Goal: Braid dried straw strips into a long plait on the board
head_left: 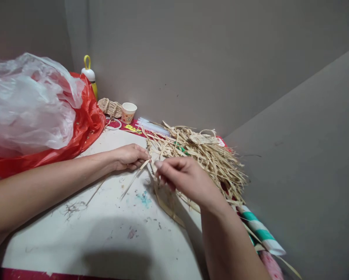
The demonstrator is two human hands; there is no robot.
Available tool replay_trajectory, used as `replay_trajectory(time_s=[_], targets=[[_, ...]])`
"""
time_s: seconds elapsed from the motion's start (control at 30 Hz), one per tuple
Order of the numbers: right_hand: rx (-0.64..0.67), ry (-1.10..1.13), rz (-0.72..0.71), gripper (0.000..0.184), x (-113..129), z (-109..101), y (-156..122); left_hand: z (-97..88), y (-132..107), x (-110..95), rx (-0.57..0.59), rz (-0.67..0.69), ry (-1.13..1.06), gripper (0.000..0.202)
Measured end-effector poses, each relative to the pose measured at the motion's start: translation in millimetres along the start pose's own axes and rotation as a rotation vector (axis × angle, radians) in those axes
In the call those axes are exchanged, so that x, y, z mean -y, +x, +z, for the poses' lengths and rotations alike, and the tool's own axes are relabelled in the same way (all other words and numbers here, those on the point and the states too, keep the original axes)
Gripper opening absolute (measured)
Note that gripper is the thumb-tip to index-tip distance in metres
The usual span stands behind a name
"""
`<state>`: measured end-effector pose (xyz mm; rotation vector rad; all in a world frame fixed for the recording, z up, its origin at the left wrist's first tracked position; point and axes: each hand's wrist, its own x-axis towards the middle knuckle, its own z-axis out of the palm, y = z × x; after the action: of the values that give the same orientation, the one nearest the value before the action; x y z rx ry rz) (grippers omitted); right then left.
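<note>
Straw-tan strip, flat & thin, in L hand

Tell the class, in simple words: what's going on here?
Over a white tabletop, a person is handling dry straw with two bare hands. The left hand pinches a pale strip; the right hand is close by with fingers curled, though whether it grips a strand is hard to tell. A loose pile of straw lies beyond the right hand, and a paper cup stands near the wall.
</note>
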<state>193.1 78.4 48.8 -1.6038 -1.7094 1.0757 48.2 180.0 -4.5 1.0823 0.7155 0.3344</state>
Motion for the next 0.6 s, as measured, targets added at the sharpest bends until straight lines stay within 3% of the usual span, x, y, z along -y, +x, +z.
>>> replay_trajectory(time_s=[0.07,0.2,0.33,0.4,0.6], targets=[[-0.240,0.142,0.034,0.034,-17.7,-7.9,13.6,-0.6,-0.1,0.1,0.009,-0.002,0.001,0.015],[-0.310,0.284,0.104,0.029,-46.4,-20.5,31.2,-1.6,1.2,1.7,0.008,0.007,-0.002,0.016],[-0.379,0.348,0.106,0.027,-50.3,-26.0,31.3,-3.9,3.8,4.2,0.023,-0.003,-0.006,0.018],[-0.316,0.382,0.141,0.027,-48.2,-20.0,30.6,-5.1,4.6,5.2,0.042,-0.002,-0.011,0.020],[0.033,0.402,0.175,0.030,-47.0,10.5,35.2,-6.3,4.4,8.2,0.043,0.031,0.020,0.021]])
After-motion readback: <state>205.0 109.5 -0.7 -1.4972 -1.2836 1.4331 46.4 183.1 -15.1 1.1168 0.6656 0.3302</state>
